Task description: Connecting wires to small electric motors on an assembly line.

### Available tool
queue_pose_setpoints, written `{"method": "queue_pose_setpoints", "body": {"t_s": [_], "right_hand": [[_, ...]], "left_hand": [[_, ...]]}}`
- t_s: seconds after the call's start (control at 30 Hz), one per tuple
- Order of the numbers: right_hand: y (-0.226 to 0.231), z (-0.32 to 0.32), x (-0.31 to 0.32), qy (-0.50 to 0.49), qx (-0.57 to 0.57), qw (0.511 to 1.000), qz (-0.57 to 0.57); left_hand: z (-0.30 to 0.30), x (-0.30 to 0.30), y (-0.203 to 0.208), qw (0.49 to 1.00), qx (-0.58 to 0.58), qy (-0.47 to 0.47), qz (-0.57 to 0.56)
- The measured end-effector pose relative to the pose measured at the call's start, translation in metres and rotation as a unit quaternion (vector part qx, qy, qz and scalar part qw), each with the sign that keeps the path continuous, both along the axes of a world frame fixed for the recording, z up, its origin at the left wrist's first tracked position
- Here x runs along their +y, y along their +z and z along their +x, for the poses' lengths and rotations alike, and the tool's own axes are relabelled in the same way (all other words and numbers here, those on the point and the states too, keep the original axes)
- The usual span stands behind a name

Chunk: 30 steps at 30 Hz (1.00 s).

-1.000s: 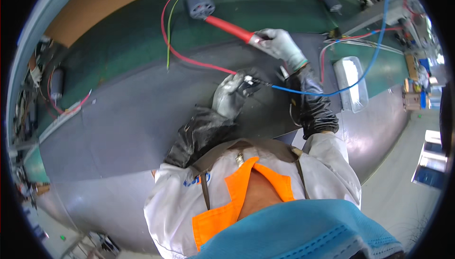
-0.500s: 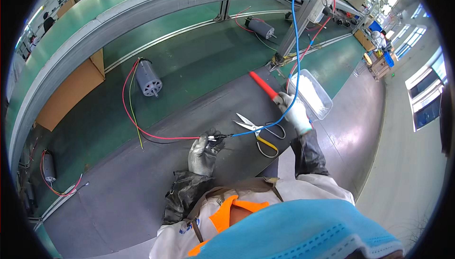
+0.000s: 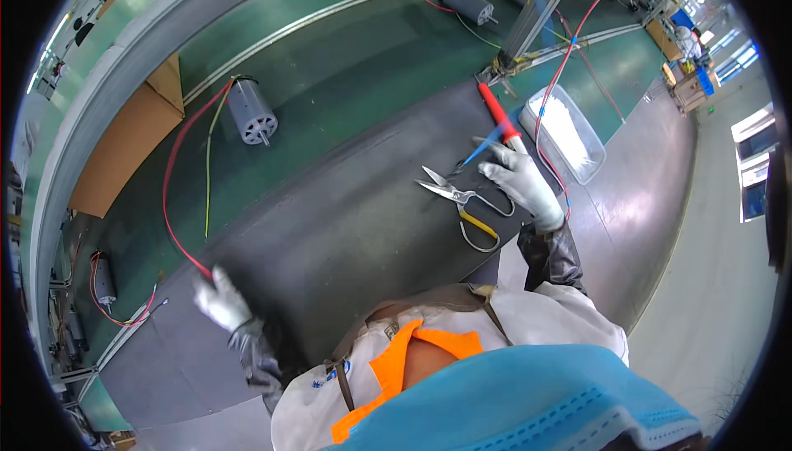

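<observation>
My left hand (image 3: 221, 302), gloved and smeared by motion, is closed on a red wire (image 3: 168, 199). That wire curves up to a grey cylindrical motor (image 3: 252, 111); a yellow-green wire (image 3: 208, 179) from the same motor lies loose. My right hand (image 3: 524, 183), in a white glove, has its fingers apart. A red stick-shaped tool (image 3: 497, 110) with a pale end lies against its far side. By the fingertips hangs a blurred blue wire (image 3: 487, 144) with a dark end. Scissors (image 3: 464, 197) with one yellow grip lie on the dark mat, left of my right hand.
A clear plastic tray (image 3: 594, 166) with white contents stands right of my right hand. Beyond it rises a metal post (image 3: 528, 34). More motors lie at the far side (image 3: 466, 5) and at the left (image 3: 102, 279). A cardboard box (image 3: 124, 141) stands at the left.
My left hand has moved left, carrying the red wire away from the blue one, which now hangs apart. My right hand's fingers have spread, and the red tool has shifted right. The view has moved slightly.
</observation>
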State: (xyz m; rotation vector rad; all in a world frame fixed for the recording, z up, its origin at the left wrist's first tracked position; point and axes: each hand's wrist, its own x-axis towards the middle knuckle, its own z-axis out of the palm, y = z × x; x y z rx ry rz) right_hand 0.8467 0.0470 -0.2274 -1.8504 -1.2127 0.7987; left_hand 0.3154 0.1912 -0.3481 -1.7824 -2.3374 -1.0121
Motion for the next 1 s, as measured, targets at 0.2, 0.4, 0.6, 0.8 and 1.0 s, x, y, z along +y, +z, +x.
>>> {"method": "queue_pose_setpoints", "body": {"t_s": [0.2,0.4,0.6,0.8,1.0], "right_hand": [[0.001,-0.012,0.075,0.356,-0.073,0.931,0.014],[-0.028,0.057,0.317,0.171,-0.446,0.877,0.048],[-0.064,0.360,0.341,-0.214,-0.494,0.836,-0.108],[-0.114,0.369,0.335,-0.105,-0.506,0.855,-0.040],[-0.155,0.278,0.421,-0.228,-0.382,0.893,-0.070]], "left_hand": [[0.085,-0.001,0.046,0.978,0.118,-0.069,0.160],[0.275,0.031,0.007,0.886,-0.015,-0.459,0.060],[0.315,0.038,-0.003,0.860,-0.005,-0.510,0.011],[0.315,0.046,0.010,0.862,-0.004,-0.507,-0.025],[0.315,0.046,0.005,0.879,0.036,-0.471,-0.060]]}}
